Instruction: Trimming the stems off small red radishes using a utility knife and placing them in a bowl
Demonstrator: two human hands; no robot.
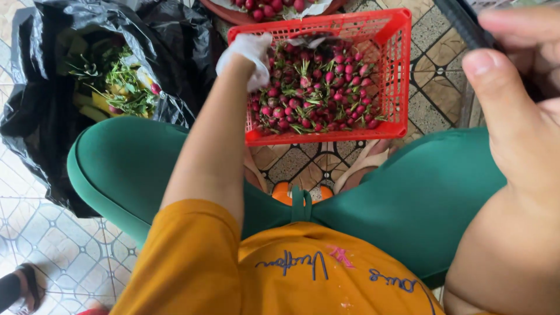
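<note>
My left hand (pixel 249 55) wears a white glove and reaches down into a red plastic basket (pixel 392 70). The basket is full of small red radishes (pixel 318 87) with green stems. The gloved fingers curl among the radishes at the basket's left side, and whether they hold one is hidden. My right hand (pixel 519 111) is bare, close to the camera at the right edge. Its thumb and fingers close around a dark ridged handle-like object (pixel 464 23). My knees in green trousers spread below the basket.
An open black plastic bag (pixel 41 111) at the left holds green leaves and yellow scraps. A reddish bowl (pixel 233 14) with more radishes lies beyond the basket. Another person's sandalled foot (pixel 23 286) shows at the lower left on the tiled floor.
</note>
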